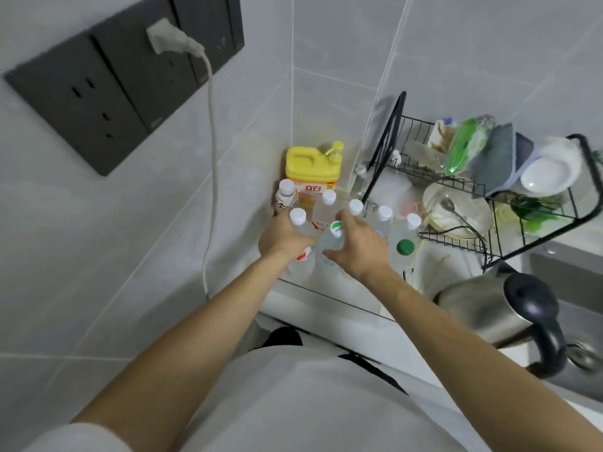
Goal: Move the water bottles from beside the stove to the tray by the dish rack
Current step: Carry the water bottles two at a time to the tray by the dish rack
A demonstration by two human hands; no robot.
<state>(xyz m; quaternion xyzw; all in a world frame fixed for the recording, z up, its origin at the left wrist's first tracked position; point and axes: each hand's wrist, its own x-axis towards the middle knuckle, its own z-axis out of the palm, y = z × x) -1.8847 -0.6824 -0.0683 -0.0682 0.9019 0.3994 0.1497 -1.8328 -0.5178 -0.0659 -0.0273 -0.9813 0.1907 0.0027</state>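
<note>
Water bottles point(329, 223) upright, caps up.

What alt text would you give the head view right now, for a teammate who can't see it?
Both hands reach into a cluster of capped water bottles in a tiled counter corner: the left hand grips a white-capped bottle, the right hand a green-and-white-capped bottle. A yellow detergent jug stands behind; a loaded dish rack sits right.

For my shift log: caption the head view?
Both hands, left hand and right hand, set water bottles beside the dish rack.
</note>
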